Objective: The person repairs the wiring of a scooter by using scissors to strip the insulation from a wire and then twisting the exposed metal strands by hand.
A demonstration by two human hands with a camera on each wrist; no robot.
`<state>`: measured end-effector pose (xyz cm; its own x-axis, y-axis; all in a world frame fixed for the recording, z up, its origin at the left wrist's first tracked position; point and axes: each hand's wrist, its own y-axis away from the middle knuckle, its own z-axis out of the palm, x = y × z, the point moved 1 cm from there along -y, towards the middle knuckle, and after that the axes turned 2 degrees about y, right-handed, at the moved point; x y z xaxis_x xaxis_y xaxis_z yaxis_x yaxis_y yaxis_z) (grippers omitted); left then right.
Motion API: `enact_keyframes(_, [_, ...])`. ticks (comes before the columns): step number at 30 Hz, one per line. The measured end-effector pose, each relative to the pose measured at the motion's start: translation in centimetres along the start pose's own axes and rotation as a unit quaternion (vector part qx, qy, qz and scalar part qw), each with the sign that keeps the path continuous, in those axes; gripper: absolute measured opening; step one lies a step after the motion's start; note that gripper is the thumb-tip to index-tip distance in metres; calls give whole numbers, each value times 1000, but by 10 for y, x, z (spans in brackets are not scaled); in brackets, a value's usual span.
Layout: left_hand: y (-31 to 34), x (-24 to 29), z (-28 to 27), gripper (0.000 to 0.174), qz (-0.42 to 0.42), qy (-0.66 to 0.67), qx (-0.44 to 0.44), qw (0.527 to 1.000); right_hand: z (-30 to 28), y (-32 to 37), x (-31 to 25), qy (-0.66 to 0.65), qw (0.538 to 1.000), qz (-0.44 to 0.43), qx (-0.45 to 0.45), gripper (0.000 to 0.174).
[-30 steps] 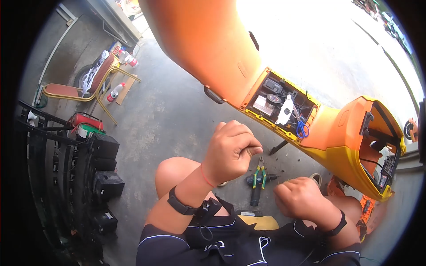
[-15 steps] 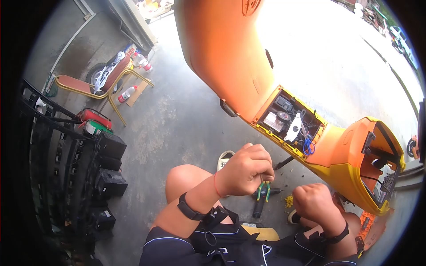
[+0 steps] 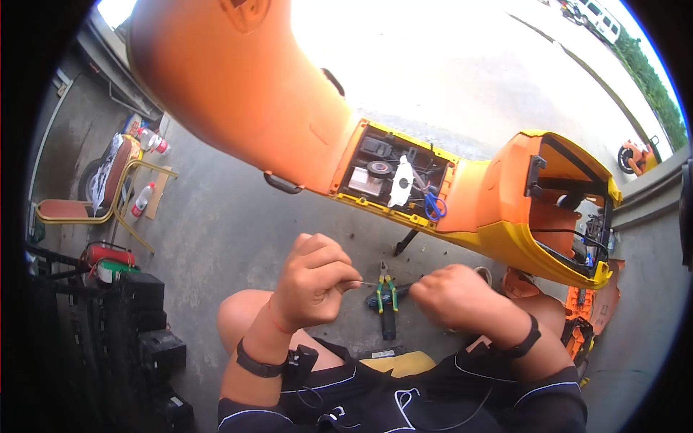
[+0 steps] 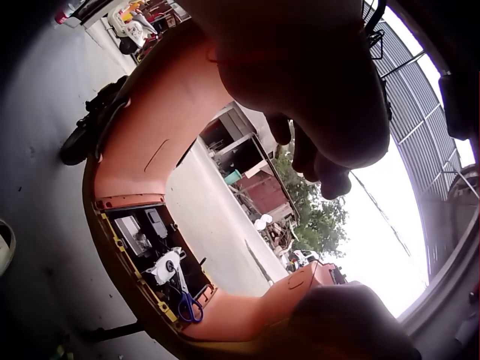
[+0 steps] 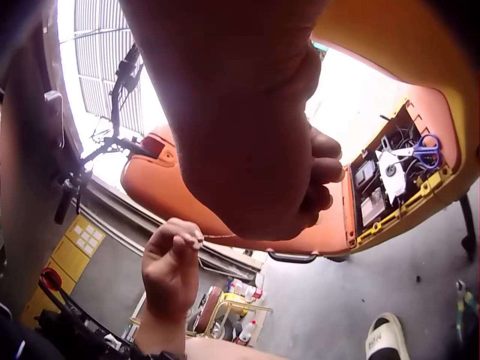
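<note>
My left hand [image 3: 310, 281] is raised over the lap with its fingers curled, pinching a thin strand [image 3: 368, 283]. The strand runs toward my right hand [image 3: 462, 297], whose curled fingers grip its other side. In the right wrist view the strand [image 5: 217, 237] stretches from the fingertips of my left hand [image 5: 171, 270] to my right hand [image 5: 247, 150]. My left hand [image 4: 307, 90] is a dark shape in the left wrist view. Beyond the hands lies an orange vehicle body [image 3: 238, 108] with an open compartment holding blue-handled scissors [image 3: 434, 207].
Green-handled pliers [image 3: 387, 292] lie on the floor over a black tool [image 3: 388, 325]. A folding chair [image 3: 65, 210], bottles [image 3: 143, 200] and a red cylinder [image 3: 108, 255] are at the left, above stacked black boxes [image 3: 162, 350]. Orange parts [image 3: 580, 303] lie at the right.
The head view has swung, so the vehicle body and tools sit further left and higher. The hands remain raised with curled fingers; the strand between them now shows.
</note>
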<state>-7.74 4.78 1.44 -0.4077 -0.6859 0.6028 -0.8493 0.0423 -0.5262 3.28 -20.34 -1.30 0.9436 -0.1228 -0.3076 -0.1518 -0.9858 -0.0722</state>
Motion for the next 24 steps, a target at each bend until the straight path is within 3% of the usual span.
enact_keyframes(2, [-2,-3,0,16,-14,-56,10,998,7,-3,-26,-98,990,-86,-55,19])
enact_keyframes(5, [-4,-9,3,16,-21,-97,-6,995,-37,-7,-46,-200,963,-148,99,14])
enact_keyframes(6, [-5,-10,4,15,-11,-90,-19,996,-48,-8,-44,-205,963,-145,100,14])
enact_keyframes(8, [-2,-10,5,15,-9,-83,-38,996,-66,-8,-30,-160,944,8,288,20])
enact_keyframes(10, [-2,-9,7,15,-3,-38,-31,999,-63,-11,-6,-122,929,118,328,16])
enact_keyframes(12, [0,-8,5,15,-20,-13,-23,999,-51,-11,16,-28,942,162,291,8])
enact_keyframes(13, [1,-7,4,16,-39,9,-8,999,-46,-10,20,5,957,197,213,10])
enact_keyframes(14, [2,-6,3,16,-41,10,-14,999,-37,-9,22,0,956,201,213,10])
enact_keyframes(17, [3,-6,3,16,-48,-15,2,999,-2,-14,23,-14,997,73,-28,17])
enact_keyframes(20, [2,-7,7,15,-51,-67,9,996,7,-14,-5,-115,987,-12,-108,18])
enact_keyframes(24, [3,-16,10,15,-55,-131,8,990,-22,-7,-20,-196,976,-84,-42,13])
